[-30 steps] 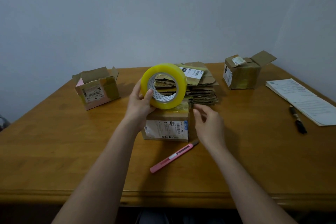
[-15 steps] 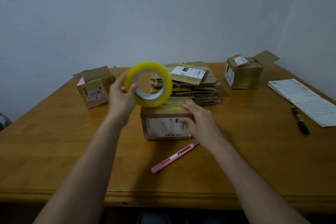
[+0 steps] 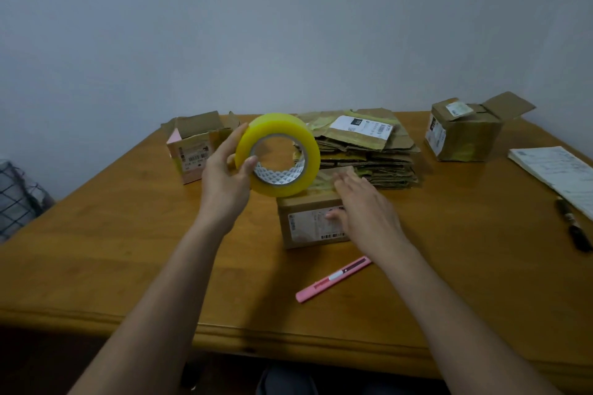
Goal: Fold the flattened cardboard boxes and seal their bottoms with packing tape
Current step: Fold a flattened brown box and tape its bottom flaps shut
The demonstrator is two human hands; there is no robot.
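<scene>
— Fingers of the left hand [image 3: 224, 183] wrapped round the tape roll [image 3: 278, 154], thumb hooked in its core. Where's the box?

— Mid-table, box [image 3: 313, 221] under my flat, spread right hand [image 3: 365, 212], in front of the flattened stack [image 3: 362, 151].

— Step?

— Sealing, I reckon. Next: find the tape's free end, stick it across the seam, then reach for the pink cutter [image 3: 333, 279] near the front edge.

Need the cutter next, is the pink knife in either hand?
No, the pink knife lies on the table, clear of both hands.
</scene>
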